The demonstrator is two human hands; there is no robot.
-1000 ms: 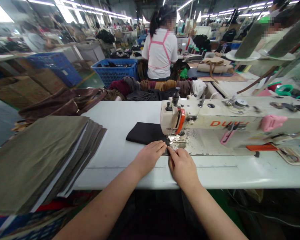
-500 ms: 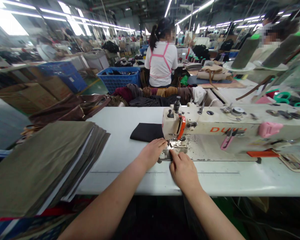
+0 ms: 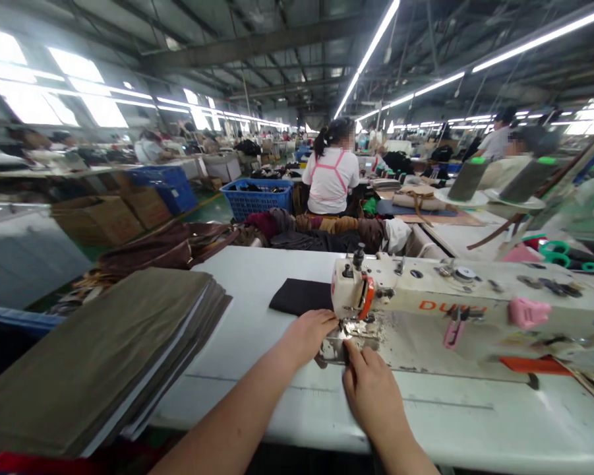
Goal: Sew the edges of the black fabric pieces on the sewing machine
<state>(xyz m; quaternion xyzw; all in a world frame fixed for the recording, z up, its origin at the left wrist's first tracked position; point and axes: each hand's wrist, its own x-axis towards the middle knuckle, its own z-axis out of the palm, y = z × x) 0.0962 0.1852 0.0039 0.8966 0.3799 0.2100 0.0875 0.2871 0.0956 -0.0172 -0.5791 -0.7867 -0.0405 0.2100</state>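
A folded piece of black fabric (image 3: 299, 296) lies on the table left of the sewing machine head (image 3: 349, 290). My left hand (image 3: 310, 335) rests low beside the presser foot, fingers stretched forward by the fabric's near edge; its thumb is hidden. My right hand (image 3: 374, 386) is just in front of the metal needle plate (image 3: 333, 351), index fingertip down on it and the other fingers curled. A small dark bit shows at that fingertip, too small to name. The machine head covers the fabric's right end.
A stack of olive-brown fabric pieces (image 3: 128, 336) lies at the left. Pink thread snips (image 3: 453, 333) hang on the machine arm. Behind the table are piled cloths (image 3: 316, 239), a blue basket (image 3: 258, 200) and a seated co-worker (image 3: 332, 178). Grey thread cones (image 3: 467, 180) stand at the right.
The camera has tilted up, so the table and machine sit lower in view. Both hands stay at the needle area, and the black fabric has hardly moved.
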